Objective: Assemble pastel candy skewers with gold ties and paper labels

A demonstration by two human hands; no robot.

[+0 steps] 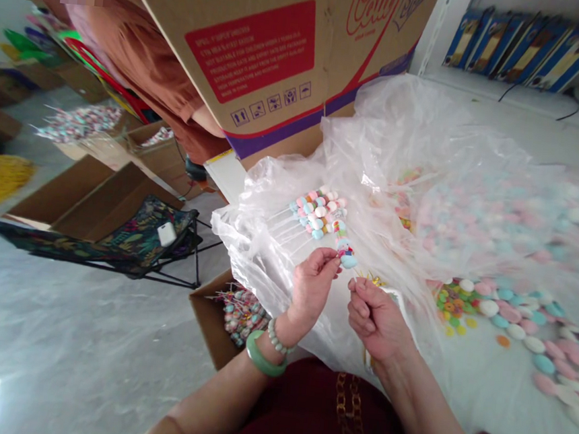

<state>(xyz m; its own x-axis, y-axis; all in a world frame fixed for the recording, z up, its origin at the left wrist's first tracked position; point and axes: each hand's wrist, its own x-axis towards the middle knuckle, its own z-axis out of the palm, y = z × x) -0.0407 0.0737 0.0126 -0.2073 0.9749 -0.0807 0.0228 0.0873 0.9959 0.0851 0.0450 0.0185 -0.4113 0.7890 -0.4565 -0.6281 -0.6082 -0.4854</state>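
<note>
Near the middle of the frame, a marshmallow candy stick (344, 247) tilts between the two hands. The left hand (313, 280) pinches the edge of the candy with its thumb and first finger. The right hand (375, 313) has its thumb and first finger pressed together on the thin white stick just below the candy, and its other fingers curl in. Just up and to the left, a bunch of candy sticks (318, 211) lies on clear plastic (378, 242). At the right of the frame, loose pink, blue and white marshmallows (518, 317) lie beside small yellow, green and orange gummies (455, 300). Below and left of the left hand, a cardboard box (208, 321) holds lots more candy sticks.
</note>
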